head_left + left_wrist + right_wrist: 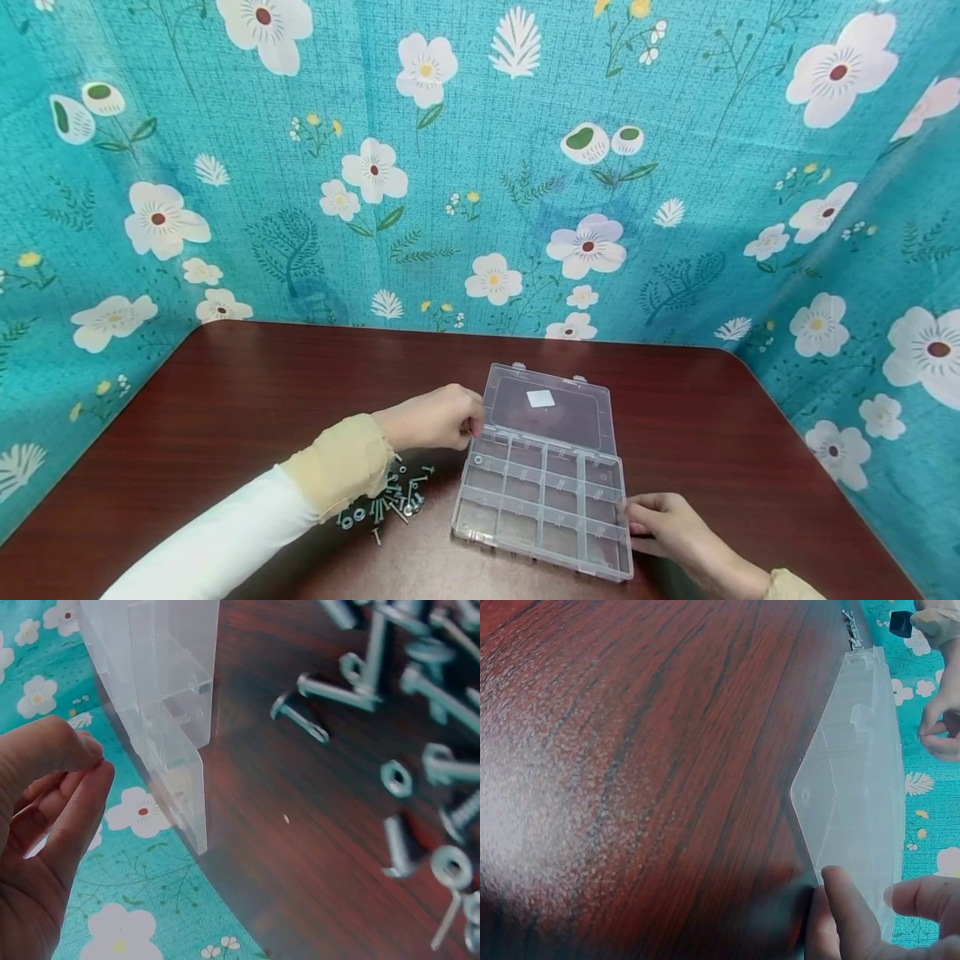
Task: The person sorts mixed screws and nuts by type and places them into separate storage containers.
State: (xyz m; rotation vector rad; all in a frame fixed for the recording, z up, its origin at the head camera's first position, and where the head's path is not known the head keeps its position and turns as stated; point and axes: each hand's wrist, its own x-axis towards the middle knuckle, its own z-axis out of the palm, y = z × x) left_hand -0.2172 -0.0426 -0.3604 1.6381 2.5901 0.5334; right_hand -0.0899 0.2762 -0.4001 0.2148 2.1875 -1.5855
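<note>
A clear plastic compartment box [517,525] lies on the table with its lid [551,412] folded open toward the back. My right hand [675,529] grips the box's right edge, thumb and fingers on either side of the wall. At the far left corner of the box my left hand [442,417] is raised, thumb and index fingertips brought together. I cannot tell whether something small is pinched there. A small nut [477,459] shows in the back left compartment. Loose screws [300,716], nuts [396,778] and washers [452,866] lie left of the box, partly under my left forearm.
The dark red wooden table [337,367] carries the box and the hardware pile. Blue flowered cloth [450,167] hangs behind and along both sides. A white sticker [540,399] is on the lid.
</note>
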